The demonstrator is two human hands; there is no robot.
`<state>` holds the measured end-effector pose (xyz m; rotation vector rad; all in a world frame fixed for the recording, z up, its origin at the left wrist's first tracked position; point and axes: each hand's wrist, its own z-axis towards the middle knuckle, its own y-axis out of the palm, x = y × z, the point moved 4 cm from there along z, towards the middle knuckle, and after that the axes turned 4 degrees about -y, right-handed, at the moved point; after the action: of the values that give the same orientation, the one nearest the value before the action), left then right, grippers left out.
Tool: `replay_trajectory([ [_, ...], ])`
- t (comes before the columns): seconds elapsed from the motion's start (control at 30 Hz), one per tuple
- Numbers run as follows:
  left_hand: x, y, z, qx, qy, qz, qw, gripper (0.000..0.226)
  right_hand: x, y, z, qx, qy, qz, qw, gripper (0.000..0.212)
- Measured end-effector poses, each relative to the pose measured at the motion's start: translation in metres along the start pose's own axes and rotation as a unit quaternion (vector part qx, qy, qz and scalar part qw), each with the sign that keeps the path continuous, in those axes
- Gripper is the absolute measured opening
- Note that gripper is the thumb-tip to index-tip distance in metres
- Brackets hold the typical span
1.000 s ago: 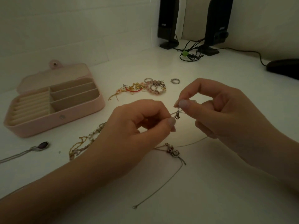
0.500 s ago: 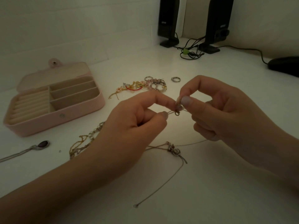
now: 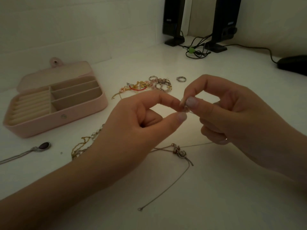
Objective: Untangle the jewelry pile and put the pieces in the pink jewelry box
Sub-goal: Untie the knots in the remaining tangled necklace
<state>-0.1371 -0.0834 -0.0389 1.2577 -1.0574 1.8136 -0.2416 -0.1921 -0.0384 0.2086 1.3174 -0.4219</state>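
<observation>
Pink jewelry box (image 3: pixel 54 125) lies open, its visible compartments bare.

Pink jewelry box (image 3: pixel 69 121) matt; thin chain (image 3: pixel 167 190) metal; table (image 3: pixel 216 205) smooth white.

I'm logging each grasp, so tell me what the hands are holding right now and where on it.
Both hands pinch the thin silver chain necklace at its clasp end: left hand, right hand. The rest trails on the white table.
</observation>
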Motion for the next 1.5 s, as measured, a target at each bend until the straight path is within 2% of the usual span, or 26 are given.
replay_trajectory([
  [0.37, 0.001, -0.002, -0.001, 0.0, 0.013, 0.01, 1.0, 0.008, -0.002, 0.002, -0.002, -0.013, 0.044, 0.051, 0.998, 0.014],
  [0.63, 0.001, -0.002, -0.001, -0.007, 0.014, 0.006, 1.0, 0.008, -0.002, 0.0, -0.001, 0.014, 0.026, 0.013, 0.999, 0.022],
  [0.8, 0.001, -0.001, -0.002, -0.006, 0.021, 0.017, 1.0, 0.008, -0.004, -0.004, 0.0, 0.038, -0.003, 0.002, 0.999, 0.015],
  [1.03, 0.003, -0.001, -0.003, 0.011, 0.039, 0.027, 0.999, 0.009, -0.009, -0.006, -0.005, 0.047, -0.097, -0.105, 0.989, 0.016],
  [1.23, 0.004, -0.002, -0.004, 0.03, 0.082, 0.082, 0.993, 0.01, -0.012, -0.004, -0.009, 0.051, -0.146, -0.237, 0.959, 0.01],
  [1.37, 0.005, -0.001, -0.005, 0.039, 0.106, 0.137, 0.984, 0.01, -0.017, -0.006, -0.009, 0.074, -0.185, -0.337, 0.92, 0.008],
  [1.5, 0.004, -0.001, -0.004, 0.049, 0.12, 0.168, 0.977, 0.01, -0.018, -0.006, -0.009, 0.079, -0.201, -0.362, 0.907, 0.011],
])
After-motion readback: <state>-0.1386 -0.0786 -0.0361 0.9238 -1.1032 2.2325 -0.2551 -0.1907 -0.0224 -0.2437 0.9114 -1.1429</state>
